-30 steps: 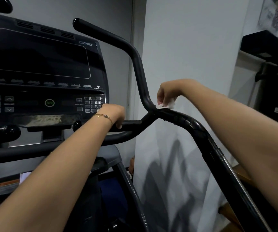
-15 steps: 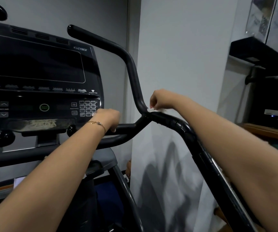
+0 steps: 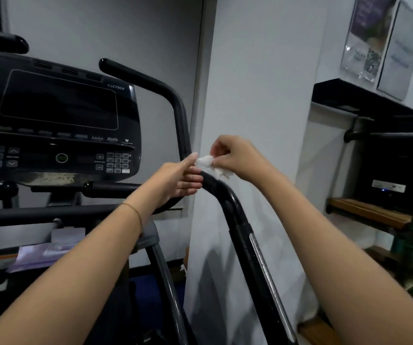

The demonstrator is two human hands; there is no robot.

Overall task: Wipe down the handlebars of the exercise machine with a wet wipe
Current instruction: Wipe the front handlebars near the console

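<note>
White wall point(image 3: 262, 70), wipe point(image 3: 211, 165) between hands (above handlebar point(image 3: 228, 195))

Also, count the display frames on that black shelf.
2. Both stand on the black shelf at upper right: the purple-topped frame on the left, the pale frame right beside it. The picture's edge may hide others further right.

Covered, cropped, or too soft to read

Cannot read the console point(image 3: 58, 120) keypad labels or the print on the wall posters point(image 3: 369, 41); cannot tell pinch from mere touch at the blurred left hand point(image 3: 175, 178) on the wet wipe point(image 3: 210, 165), partly tucked under the right hand point(image 3: 235, 158); lose the handlebar point(image 3: 240, 220) and both forearms point(image 3: 63, 282) at the bottom edge.
</note>
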